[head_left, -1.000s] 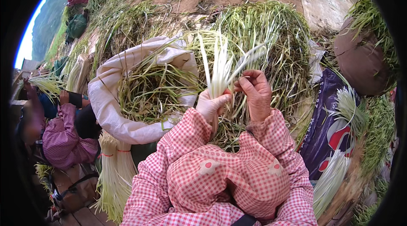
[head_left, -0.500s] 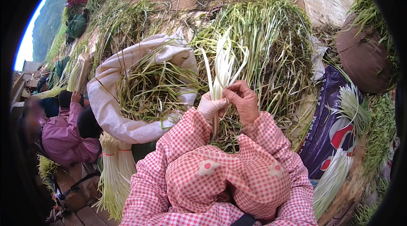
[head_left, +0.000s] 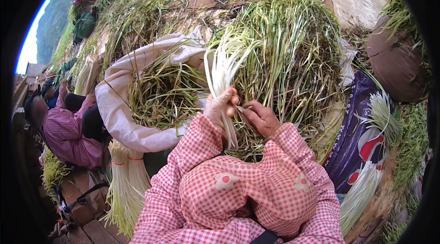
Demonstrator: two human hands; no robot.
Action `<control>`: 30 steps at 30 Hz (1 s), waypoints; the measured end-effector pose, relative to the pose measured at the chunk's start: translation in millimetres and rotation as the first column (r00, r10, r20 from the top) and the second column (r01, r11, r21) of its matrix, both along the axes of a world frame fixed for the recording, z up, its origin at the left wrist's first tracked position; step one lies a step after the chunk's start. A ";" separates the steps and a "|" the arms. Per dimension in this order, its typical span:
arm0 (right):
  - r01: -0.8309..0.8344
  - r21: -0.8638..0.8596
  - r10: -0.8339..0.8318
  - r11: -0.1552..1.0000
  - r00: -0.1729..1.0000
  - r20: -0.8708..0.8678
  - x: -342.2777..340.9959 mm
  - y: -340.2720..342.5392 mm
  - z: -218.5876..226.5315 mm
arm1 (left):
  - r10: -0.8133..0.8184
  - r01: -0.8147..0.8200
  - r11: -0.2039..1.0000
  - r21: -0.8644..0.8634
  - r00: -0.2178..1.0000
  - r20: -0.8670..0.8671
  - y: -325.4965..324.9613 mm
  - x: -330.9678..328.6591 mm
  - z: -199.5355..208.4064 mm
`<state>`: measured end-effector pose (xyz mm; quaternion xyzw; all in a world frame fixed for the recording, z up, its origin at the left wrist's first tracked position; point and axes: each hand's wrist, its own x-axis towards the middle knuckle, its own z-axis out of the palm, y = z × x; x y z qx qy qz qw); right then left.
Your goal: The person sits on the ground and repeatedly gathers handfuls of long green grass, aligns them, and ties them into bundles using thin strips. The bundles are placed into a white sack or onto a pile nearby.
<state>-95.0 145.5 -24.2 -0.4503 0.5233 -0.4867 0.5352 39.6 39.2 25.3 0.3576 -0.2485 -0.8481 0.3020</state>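
My left hand point(head_left: 220, 108), in a thin pale glove, is closed round a bunch of pale, blanched chives point(head_left: 225, 67). The white stalks fan out above the fist, and their lower ends hang below it. Just to the right, my bare right hand point(head_left: 260, 118) is pinched on a thin, brownish withered leaf point(head_left: 243, 112) that runs toward the bunch. Where that leaf joins the bunch is hidden. Beyond my hands lies a large heap of green and withered chive leaves point(head_left: 288, 56).
At left an open white sack point(head_left: 121, 102) holds leaf scraps. Tied pale bundles point(head_left: 130, 175) stand below it. A purple printed sack point(head_left: 348, 129) at right carries more pale chives point(head_left: 362, 193). Another person point(head_left: 73, 134) in a purple checked top sits far left.
The bunch in my left hand has shifted left and tilted, and more stalks show below the fist. My right hand has drawn lower, away from the bunch.
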 end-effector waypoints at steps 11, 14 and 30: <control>0.130 0.648 0.441 0.751 0.631 -0.638 -98.4 165.5 -73.7 | 0.332 -0.349 0.937 0.003 0.887 -0.323 -47.7 53.4 -3.3; 0.002 0.381 0.334 0.925 0.475 -0.814 -99.6 145.1 -42.7 | 0.302 -0.310 0.951 0.014 0.915 -0.266 -44.0 45.4 -7.2; 0.356 0.303 -0.304 0.884 0.930 -0.208 -38.3 -8.0 -22.3 | 0.161 -0.125 0.981 -0.148 0.951 0.263 -6.2 6.7 -9.5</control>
